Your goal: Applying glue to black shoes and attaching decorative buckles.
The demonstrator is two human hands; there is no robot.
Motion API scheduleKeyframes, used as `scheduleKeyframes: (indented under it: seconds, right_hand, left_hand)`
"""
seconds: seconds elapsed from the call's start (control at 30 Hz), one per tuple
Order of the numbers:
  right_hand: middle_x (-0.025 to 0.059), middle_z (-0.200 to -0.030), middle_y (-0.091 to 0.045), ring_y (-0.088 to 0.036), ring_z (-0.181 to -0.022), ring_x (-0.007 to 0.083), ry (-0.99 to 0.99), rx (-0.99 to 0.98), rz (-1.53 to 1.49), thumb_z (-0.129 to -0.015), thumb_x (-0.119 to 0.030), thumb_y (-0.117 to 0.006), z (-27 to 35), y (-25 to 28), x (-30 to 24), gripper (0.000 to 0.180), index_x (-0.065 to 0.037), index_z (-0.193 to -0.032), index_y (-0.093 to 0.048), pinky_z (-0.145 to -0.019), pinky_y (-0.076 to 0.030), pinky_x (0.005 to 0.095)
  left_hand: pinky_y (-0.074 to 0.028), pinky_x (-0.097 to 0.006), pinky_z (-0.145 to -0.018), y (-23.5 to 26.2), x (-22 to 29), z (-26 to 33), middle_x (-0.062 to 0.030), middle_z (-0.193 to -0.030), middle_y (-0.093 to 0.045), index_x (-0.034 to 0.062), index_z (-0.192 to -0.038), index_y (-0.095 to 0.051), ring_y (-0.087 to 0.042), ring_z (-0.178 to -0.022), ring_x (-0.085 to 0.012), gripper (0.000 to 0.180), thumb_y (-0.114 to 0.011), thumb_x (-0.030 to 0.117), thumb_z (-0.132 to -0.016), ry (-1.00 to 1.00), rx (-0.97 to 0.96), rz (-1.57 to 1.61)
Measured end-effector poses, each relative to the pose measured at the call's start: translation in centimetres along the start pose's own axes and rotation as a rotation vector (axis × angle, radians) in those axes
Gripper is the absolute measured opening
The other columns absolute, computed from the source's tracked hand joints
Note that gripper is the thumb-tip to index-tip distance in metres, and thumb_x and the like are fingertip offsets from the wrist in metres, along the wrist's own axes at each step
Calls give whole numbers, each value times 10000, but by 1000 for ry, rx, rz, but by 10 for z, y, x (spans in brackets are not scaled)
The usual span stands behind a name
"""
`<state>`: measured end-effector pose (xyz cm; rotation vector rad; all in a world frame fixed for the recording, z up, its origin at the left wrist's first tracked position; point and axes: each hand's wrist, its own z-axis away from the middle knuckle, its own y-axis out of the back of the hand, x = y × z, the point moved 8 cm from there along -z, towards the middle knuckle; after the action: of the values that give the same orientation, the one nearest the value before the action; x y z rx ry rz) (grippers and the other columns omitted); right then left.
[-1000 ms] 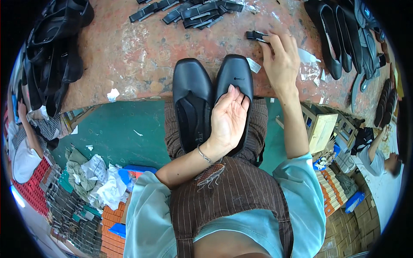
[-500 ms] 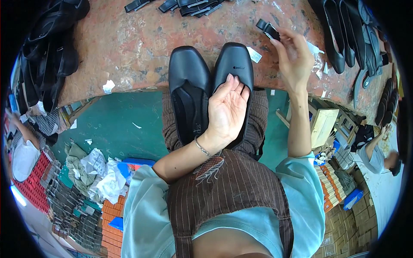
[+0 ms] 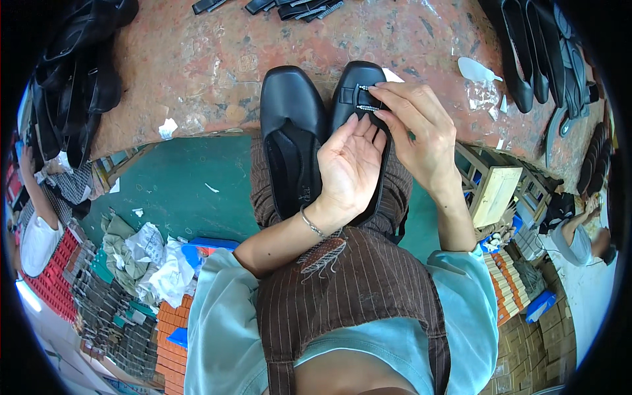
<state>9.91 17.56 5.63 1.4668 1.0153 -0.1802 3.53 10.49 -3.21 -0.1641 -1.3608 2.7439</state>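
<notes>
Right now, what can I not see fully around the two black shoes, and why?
All in the head view:
- Inside of the right shoe: mostly hidden by the left hand.
- Right end of the black bow: covered by fingers of the right hand.
- Dark trimmed strips: cut off by the top edge.
- Print inside the left shoe: too small.

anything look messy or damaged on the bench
The bench top is patchy and stained, and scraps lie loose near its front edge, like litter. The two black shoes in the middle show no obvious damage.
</notes>
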Motion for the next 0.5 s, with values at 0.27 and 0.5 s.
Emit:
scheduleKeyframes:
  seconds: [0.27,0.5]
  right_hand:
    - [109,-971,-641,-608,-875,284,8,-8,-11,-695,46,-672,2,-4,-1,318,-12,-1007,-666,-756,-519,353]
    - [110,-1024,-584,-610,-896,265,-191,33,-79,-687,58,-687,10,-4,6,330,-41,-1001,-684,-750,-521,345]
  left_hand:
    - [-321,-368,-1041,1,0,2,-107,-1169,-562,15,-1153,-510,-480,-1103,-216,281,-415,192,-957,-1,22,-37]
    - [-400,-312,-979,-6,-1,-3,-70,-1117,-565,26,-1127,-542,-518,-1055,-147,266,-541,226,-951,19,146,-178]
